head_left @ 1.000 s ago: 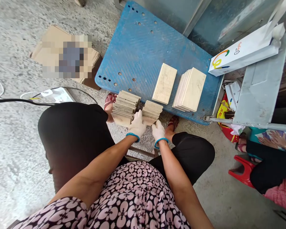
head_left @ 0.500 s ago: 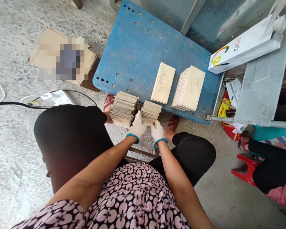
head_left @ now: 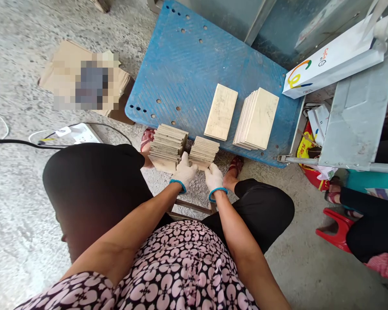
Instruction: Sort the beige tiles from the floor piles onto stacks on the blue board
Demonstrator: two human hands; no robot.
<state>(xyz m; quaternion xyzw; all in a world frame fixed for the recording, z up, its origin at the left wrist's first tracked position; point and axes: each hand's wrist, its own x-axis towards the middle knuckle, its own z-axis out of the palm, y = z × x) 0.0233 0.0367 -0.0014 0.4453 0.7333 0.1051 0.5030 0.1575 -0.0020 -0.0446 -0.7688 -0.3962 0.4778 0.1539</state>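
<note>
Left hand (head_left: 185, 174), right hand (head_left: 214, 178) at wooden boards (head_left: 204, 149) by blue platform (head_left: 187, 69) near edge, can't tell if pinching; likely aligning, even pressure next.

The left hand (head_left: 185, 173) and right hand (head_left: 214, 177), both gloved, touch a stack of thin boards (head_left: 204, 150).

Observed matt, rough-edged wood in the stacked boards (head_left: 204, 149), scuffed, ridged plastic on the platform (head_left: 181, 64), smooth paper on the bag (head_left: 336, 56).

One head-worn view, from above, forward and down onto both gloved hands (head_left: 185, 173)
</note>
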